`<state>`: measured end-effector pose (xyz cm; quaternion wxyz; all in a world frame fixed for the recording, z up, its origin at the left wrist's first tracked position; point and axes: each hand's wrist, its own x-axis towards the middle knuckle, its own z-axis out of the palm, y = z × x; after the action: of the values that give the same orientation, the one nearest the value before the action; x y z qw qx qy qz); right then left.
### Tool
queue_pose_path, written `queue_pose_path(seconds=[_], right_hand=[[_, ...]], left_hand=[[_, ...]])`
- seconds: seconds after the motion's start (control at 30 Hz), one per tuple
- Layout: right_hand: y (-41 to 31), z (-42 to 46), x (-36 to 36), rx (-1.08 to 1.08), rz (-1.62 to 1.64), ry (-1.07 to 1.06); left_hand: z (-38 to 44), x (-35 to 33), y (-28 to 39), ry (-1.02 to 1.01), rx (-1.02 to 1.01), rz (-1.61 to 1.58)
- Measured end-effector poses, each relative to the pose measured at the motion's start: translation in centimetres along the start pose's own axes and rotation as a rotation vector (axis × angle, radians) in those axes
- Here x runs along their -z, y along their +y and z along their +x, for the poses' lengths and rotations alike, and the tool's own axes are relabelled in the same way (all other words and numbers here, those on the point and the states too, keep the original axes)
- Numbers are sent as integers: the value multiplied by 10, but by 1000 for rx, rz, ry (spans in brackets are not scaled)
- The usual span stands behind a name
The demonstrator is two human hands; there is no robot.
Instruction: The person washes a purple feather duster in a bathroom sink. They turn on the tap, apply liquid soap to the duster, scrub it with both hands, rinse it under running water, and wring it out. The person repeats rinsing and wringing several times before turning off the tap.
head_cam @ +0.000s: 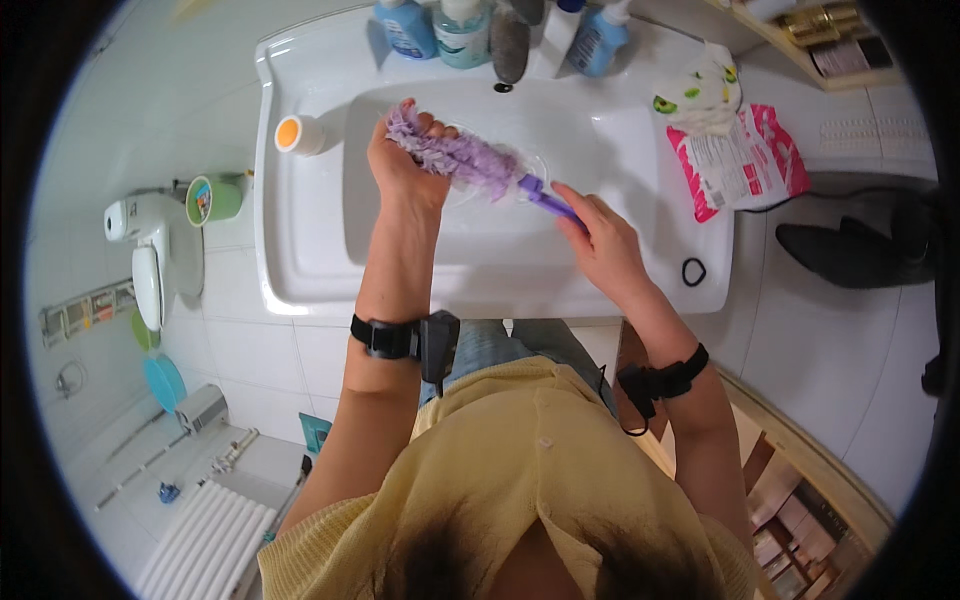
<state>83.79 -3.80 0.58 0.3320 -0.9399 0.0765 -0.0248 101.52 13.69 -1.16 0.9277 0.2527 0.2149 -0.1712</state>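
A fluffy purple duster head [469, 157] on a purple plastic handle [553, 202] is held over the basin of a white washbasin [480, 296]. My left hand [409, 157] grips the far left end of the fluffy fibres, its fingers curled around them. The handle is in my right hand [604, 240], with the forefinger laid along it. The fibres look clumped. Below the duster, the bottom of the basin is partly hidden, and rings resembling water ripples show around it.
Behind the basin stand a faucet [510, 49] and several bottles, including a blue pump bottle [600, 37]. An orange-topped white jar [298, 135] sits on the left ledge. At right lie a pink-and-white package [739, 165], a patterned cloth [701, 94] and a black hair tie [694, 272].
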Motion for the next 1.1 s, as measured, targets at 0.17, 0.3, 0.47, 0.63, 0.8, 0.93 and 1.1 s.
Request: queue_pose_path(seconds=[0.17,0.3,0.47,0.63,0.8,0.93,1.1], right_hand=[[11,-47,34,-21,4,211],[15,-81,48,-118,7,264],[42,-131,35,-244,249,337],[39,-179,40,-368,616,283],[33,-232,49,-366,769,350],[27,-313,81,-295,724,464],[21,-392,106,-178,597,698]], left_hand=[[-48,-38,-8,-286,-197,258],[0,47,-32,-270,-239,1277],[-24,34,-66,-234,-175,2034],[-75,23,-100,-288,-268,1394],[-144,-4,-146,-428,-129,1311],[-215,-32,-182,-574,-81,1172],[-276,-63,-226,-825,-34,1092]])
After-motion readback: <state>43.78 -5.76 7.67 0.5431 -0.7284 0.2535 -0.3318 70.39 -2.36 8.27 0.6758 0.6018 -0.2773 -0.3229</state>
